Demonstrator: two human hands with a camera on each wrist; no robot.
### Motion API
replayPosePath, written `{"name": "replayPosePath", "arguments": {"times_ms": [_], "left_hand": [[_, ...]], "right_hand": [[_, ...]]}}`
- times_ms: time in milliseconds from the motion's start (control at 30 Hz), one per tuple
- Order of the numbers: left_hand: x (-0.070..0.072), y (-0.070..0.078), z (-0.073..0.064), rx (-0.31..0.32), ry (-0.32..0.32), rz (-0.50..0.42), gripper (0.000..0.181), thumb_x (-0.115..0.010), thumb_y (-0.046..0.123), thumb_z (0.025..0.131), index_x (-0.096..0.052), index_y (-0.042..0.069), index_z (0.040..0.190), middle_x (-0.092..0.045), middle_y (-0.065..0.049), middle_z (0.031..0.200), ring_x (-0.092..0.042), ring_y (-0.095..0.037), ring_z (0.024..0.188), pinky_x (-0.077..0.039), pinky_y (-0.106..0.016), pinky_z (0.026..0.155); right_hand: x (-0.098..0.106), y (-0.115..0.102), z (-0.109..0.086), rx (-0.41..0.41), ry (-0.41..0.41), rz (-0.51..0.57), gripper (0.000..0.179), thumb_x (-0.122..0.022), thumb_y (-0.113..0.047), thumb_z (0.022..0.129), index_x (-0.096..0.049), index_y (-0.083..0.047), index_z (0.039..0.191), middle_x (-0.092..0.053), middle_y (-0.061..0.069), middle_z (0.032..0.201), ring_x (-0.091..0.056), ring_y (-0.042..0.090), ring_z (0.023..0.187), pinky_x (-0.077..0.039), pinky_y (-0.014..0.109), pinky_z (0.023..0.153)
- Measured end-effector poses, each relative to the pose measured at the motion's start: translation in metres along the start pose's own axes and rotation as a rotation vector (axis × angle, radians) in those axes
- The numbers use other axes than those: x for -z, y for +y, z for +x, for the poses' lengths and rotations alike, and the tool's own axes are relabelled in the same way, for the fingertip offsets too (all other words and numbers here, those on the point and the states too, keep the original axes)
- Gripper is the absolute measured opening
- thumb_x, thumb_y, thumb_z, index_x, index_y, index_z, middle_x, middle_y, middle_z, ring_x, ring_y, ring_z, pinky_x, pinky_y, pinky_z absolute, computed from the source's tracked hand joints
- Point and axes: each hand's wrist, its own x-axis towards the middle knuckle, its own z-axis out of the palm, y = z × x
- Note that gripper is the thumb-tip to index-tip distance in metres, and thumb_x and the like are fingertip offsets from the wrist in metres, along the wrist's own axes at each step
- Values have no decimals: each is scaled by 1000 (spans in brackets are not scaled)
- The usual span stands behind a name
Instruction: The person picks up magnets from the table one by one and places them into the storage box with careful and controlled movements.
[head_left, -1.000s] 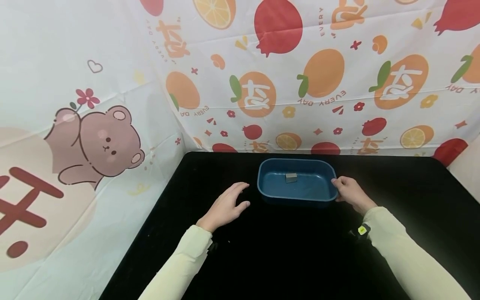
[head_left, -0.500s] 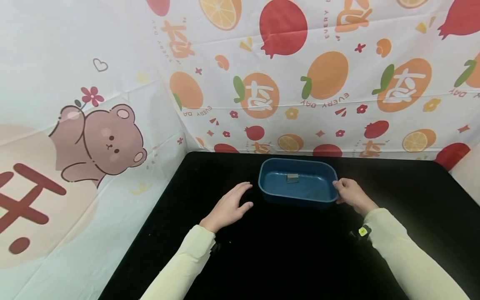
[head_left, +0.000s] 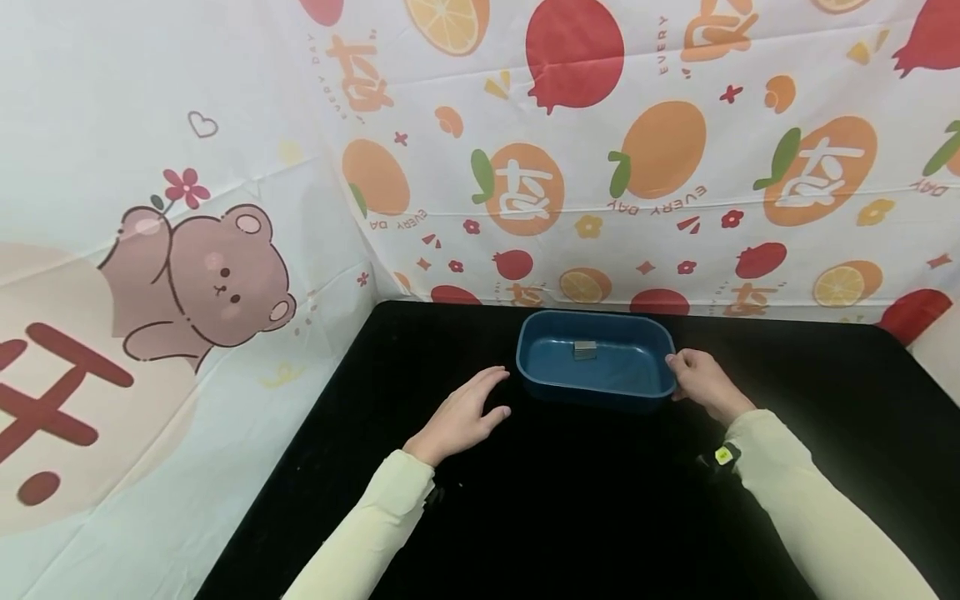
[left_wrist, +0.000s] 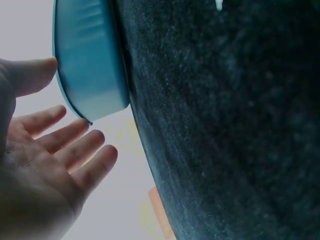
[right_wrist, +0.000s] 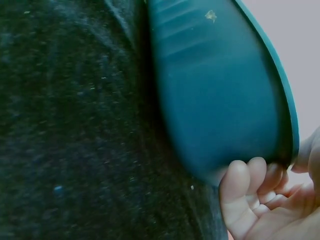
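A blue rectangular plastic basin [head_left: 592, 392] with rounded corners stands toward the back of the black table. Inside it lies a small grey ridged block [head_left: 585, 350], left of the middle. My right hand [head_left: 703, 385] pinches the basin's right end, thumb over the rim and fingers curled against the outer wall, as the right wrist view shows on the basin [right_wrist: 220, 100]. Just left of the basin hovers my left hand [head_left: 459, 418], its fingers extended and thumb spread apart. In the left wrist view, the left hand [left_wrist: 55, 150] has its fingertips close to the basin's [left_wrist: 92, 60] rim.
The black table [head_left: 570, 500] reaches back to a white cloth [head_left: 450, 192] printed with fruit. At the left hangs another cloth with a bear print [head_left: 225, 283]. Both forearms wear pale sleeves [head_left: 375, 508], with a small device [head_left: 724, 456] at the right wrist.
My left hand has shifted slightly right, nearer the basin. The right hand keeps its pinch on the basin's end, and the whole view has drifted a little.
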Motion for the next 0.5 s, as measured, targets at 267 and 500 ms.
{"name": "replayPosePath", "arguments": {"times_ms": [267,500], "left_hand": [[4,0,-3,5,-5,-8,56,-61,23,98,-43,8,149,-38,-12,158,-40,-28,145,-36,-51,116],[7,-4,-7,25,-8,-13,56,-60,23,98,-42,8,150,-38,-11,159,-39,-28,146,-36,-52,117]], "right_hand": [[5,-2,10,34,8,-18,43,-32,-29,109,-54,8,106,-58,14,94,-61,17,75,-57,28,73],[7,-11,25,30,-3,-10,44,-31,-29,109,-53,8,111,-60,15,98,-62,16,77,-58,28,75]]}}
